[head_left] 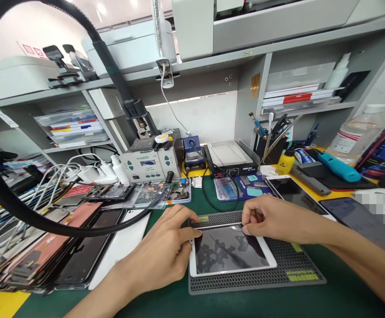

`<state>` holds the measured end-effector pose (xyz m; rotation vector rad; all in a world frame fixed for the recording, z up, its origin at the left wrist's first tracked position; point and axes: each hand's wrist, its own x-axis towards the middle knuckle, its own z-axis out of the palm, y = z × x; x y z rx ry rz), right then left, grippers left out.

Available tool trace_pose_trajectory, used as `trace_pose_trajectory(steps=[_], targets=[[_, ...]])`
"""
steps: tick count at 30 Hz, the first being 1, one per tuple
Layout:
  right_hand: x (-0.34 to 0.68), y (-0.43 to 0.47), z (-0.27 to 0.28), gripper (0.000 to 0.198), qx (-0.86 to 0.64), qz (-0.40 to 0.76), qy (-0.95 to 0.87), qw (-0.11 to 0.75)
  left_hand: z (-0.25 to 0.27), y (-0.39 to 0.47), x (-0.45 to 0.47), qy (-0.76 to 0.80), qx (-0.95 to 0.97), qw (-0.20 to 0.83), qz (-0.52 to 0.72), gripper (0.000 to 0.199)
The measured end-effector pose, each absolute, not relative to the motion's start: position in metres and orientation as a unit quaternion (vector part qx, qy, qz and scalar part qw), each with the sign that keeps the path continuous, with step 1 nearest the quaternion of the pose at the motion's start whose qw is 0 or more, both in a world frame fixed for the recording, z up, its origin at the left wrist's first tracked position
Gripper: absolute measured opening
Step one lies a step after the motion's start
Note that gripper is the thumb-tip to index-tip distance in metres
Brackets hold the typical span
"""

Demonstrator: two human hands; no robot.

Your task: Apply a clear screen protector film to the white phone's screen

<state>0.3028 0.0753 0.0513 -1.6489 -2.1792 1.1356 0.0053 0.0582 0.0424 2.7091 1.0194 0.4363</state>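
A white-framed tablet (232,251) lies flat, screen up, on a grey perforated mat (292,265). Its dark screen shows grey blotchy patches, as if under a film. My left hand (166,247) grips the tablet's left edge, with its thumb and forefinger at the upper left corner and its other fingers curled against the side. At the upper right corner my right hand (262,216) is closed in a pinch, thumb tip low on the screen's far edge. Whatever lies between those fingertips is hidden.
Stacked phone and tablet parts (76,247) fill the left side. A black hose (80,229) loops over them. Behind stand a soldering station (149,163), a hot plate (230,159) and a parts tray (181,192). A second white tablet (298,196) and a large bottle (354,134) are right.
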Motion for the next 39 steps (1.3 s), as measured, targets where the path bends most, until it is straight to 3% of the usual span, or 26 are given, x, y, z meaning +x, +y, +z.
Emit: trace_pose_trajectory(steps=[12,21,39], targets=[[0.301,0.074,0.055,0.013,-0.545,0.400,-0.728,0.110,0.041,0.055,0.011,0.309,0.937,0.064,0.148,0.042],[0.300,0.071,0.059,0.009,-0.530,0.397,-0.738,0.130,0.049,0.046,0.025,0.311,0.942,0.080,0.099,0.053],[0.303,0.069,0.057,0.013,-0.506,0.400,-0.749,0.154,0.051,0.038,0.048,0.318,0.944,0.067,0.062,0.058]])
